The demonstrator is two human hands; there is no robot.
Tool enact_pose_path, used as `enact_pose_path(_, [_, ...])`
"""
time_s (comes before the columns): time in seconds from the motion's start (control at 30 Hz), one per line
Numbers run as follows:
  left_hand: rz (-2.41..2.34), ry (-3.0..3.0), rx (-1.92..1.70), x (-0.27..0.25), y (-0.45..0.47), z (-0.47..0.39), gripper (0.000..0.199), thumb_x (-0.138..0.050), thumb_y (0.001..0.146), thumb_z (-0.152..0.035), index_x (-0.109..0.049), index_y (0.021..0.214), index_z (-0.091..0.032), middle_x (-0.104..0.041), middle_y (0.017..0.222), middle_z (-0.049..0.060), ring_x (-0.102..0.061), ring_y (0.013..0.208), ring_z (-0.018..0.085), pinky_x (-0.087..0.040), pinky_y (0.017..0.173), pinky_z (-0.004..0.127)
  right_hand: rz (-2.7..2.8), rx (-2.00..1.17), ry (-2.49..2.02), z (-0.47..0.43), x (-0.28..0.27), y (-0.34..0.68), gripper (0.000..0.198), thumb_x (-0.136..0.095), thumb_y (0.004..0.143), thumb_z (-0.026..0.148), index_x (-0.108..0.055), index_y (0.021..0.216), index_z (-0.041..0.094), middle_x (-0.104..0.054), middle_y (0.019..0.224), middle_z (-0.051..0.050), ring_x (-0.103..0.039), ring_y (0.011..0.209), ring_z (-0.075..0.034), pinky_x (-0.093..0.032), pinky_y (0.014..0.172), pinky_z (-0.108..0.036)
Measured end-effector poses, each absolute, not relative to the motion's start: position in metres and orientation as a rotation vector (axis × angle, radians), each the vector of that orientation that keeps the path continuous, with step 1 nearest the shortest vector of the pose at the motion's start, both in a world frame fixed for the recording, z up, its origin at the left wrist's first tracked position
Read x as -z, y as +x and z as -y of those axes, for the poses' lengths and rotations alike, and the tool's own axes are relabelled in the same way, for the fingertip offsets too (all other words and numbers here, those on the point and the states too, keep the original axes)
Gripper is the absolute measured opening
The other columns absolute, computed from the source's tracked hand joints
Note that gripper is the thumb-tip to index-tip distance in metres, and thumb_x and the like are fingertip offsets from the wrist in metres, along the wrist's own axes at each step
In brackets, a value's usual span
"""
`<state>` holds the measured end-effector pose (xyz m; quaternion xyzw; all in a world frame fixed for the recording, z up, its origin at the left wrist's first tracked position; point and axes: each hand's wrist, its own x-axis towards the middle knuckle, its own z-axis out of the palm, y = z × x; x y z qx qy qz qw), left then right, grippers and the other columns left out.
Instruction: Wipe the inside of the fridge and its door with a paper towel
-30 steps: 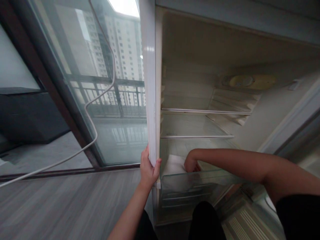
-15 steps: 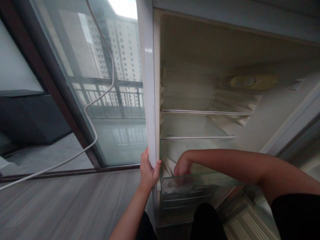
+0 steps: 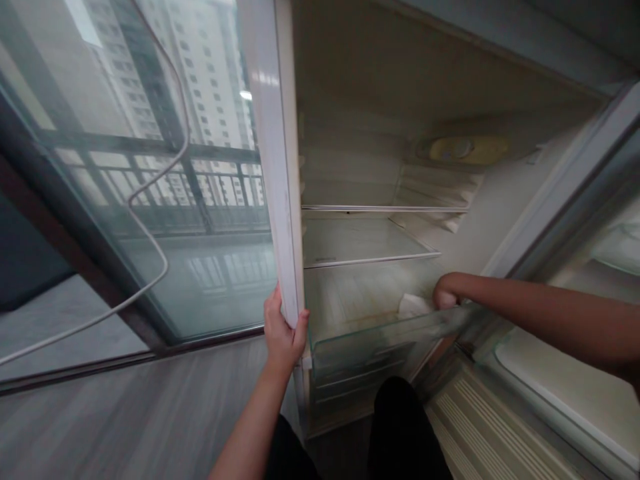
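A tall glass sliding door (image 3: 165, 220) with a dark frame fills the left side — beyond it a balcony railing (image 3: 150, 173) and pale high-rise blocks (image 3: 200, 80) in flat daylight. A white cable (image 3: 150, 213) hangs across the glass. The floor (image 3: 125, 413) is grey wood-grain planking.

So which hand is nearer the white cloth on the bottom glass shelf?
Right. The right hand touches the white cloth beside it; the left hand grips the fridge's side edge, well apart.
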<state>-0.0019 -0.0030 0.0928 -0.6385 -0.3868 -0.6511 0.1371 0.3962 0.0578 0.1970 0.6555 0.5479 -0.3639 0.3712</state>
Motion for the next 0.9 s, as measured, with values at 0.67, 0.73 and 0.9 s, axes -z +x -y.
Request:
enact_pose_path(0.67, [1.100, -1.878, 1.901, -0.095, -0.002, 0.003, 0.066, -0.058, 0.097, -0.042, -0.035, 0.154, -0.017, -0.051, 0.147, 0.022, -0.052, 0.135, 0.031, -0.043, 0.109, 0.047, -2.320, 1.617, 1.003, -0.001, -0.224, 0.170, 0.012, -0.057, 0.091, 0.028, -0.061, 0.094, 0.017, -0.051, 0.074, 0.006, -0.044, 0.062, -0.007, -0.039, 0.058, -0.018])
enact_pose_path(0.73, [1.090, -1.876, 1.917, -0.095, -0.002, 0.003, 0.065, -0.058, 0.097, -0.043, -0.036, 0.153, -0.017, -0.051, 0.147, 0.021, -0.052, 0.134, 0.031, -0.043, 0.109, 0.046, -2.413, 1.508, 0.919, -0.001, -0.233, 0.187, 0.011, -0.055, 0.094, 0.026, -0.061, 0.093, 0.016, -0.052, 0.077, 0.005, -0.046, 0.067, -0.008, -0.041, 0.064, -0.019])
enact_pose_path(0.9, [1.098, -1.853, 1.920, -0.093, -0.001, 0.002, 0.064, -0.057, 0.098, -0.042, -0.037, 0.152, -0.017, -0.053, 0.144, 0.020, -0.053, 0.133, 0.030, -0.043, 0.108, 0.046, -2.105, 1.410, 1.032, -0.021, -0.231, 0.270, 0.020, -0.058, 0.092, 0.032, -0.070, 0.092, 0.016, -0.063, 0.085, 0.002, -0.058, 0.078, -0.012, -0.047, 0.077, -0.023])
